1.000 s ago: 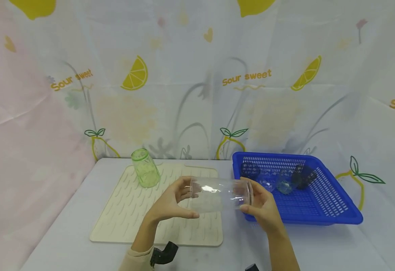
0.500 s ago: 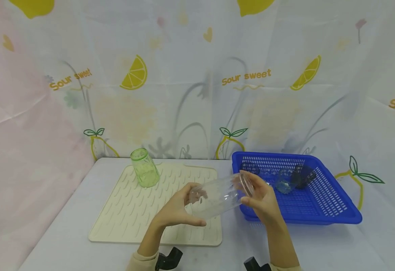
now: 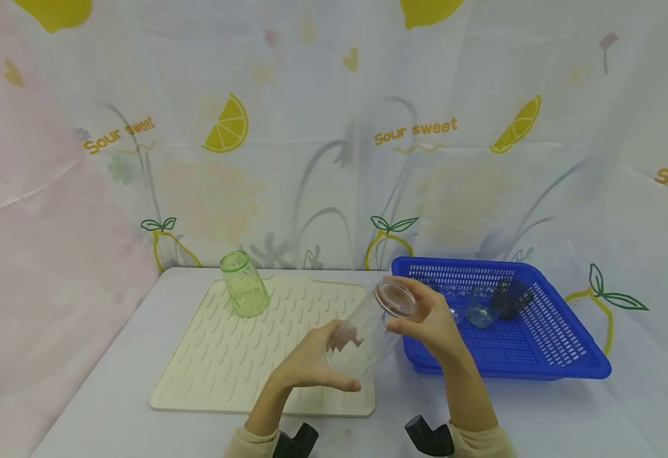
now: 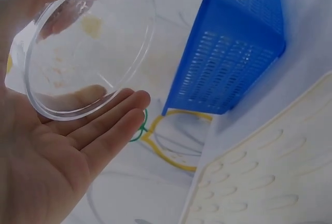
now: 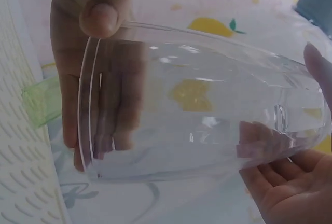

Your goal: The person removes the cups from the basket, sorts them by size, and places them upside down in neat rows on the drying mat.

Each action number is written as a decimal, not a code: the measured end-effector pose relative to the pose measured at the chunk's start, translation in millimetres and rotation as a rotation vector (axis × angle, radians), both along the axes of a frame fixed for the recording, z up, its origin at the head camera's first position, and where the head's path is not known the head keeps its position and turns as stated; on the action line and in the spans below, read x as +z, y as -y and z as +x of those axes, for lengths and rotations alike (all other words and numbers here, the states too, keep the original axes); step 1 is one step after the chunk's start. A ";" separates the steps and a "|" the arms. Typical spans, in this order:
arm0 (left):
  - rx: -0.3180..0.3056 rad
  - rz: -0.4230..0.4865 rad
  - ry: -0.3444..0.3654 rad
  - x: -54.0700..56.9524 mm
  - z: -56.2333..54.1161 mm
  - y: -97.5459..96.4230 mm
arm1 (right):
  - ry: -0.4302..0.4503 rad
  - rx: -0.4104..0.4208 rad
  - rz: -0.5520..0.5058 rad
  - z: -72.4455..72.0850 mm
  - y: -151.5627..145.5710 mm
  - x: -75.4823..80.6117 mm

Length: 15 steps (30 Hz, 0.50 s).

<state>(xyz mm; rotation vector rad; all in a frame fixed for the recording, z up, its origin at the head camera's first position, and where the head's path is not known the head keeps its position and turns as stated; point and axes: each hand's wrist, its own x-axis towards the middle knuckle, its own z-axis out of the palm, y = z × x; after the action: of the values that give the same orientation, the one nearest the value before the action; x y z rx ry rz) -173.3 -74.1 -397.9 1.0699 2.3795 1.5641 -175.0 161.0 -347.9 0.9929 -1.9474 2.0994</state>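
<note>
A large clear drinking glass point(image 3: 371, 334) is held slanted above the front right part of the cream drying mat point(image 3: 208, 375). My left hand point(image 3: 311, 366) holds its lower end, thumb on the near side and fingers on the far side. At the raised end, my right hand point(image 3: 428, 321) grips the glass around its thick edge. In the left wrist view, the fairly straight fingers point(image 4: 111, 125) of the left hand lie along the round end. Both hands show through the clear wall point(image 5: 207, 136) in the right wrist view.
A green glass point(image 3: 247, 289) stands on the mat's back left. On the right, a blue plastic basket point(image 3: 517, 367) contains several glasses, including a bluish one point(image 3: 483, 308) and a dark one point(image 3: 514, 299). A lemon-printed cloth point(image 3: 322, 159) hangs behind the white table.
The clear glass has gone from lying level to a steep slant, its right end raised. My right hand has moved up and left; my left hand has shifted right and slightly down.
</note>
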 end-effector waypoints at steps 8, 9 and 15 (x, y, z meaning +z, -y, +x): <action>0.033 -0.009 -0.015 -8.1 1.3 -8.0 | -0.091 0.062 0.219 -6.2 12.0 15.3; 0.033 -0.008 -0.016 -9.2 1.2 -8.6 | -0.100 0.076 0.235 -6.8 12.8 16.7; 0.026 -0.001 -0.008 -12.6 0.8 -8.3 | -0.090 0.097 0.328 -8.8 13.3 20.2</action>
<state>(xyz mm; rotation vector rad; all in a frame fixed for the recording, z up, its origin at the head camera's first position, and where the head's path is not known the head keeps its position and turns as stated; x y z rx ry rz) -172.5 -65.8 -410.5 1.0508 2.4083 1.5697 -183.8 147.7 -327.8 1.2371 -2.2861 1.7773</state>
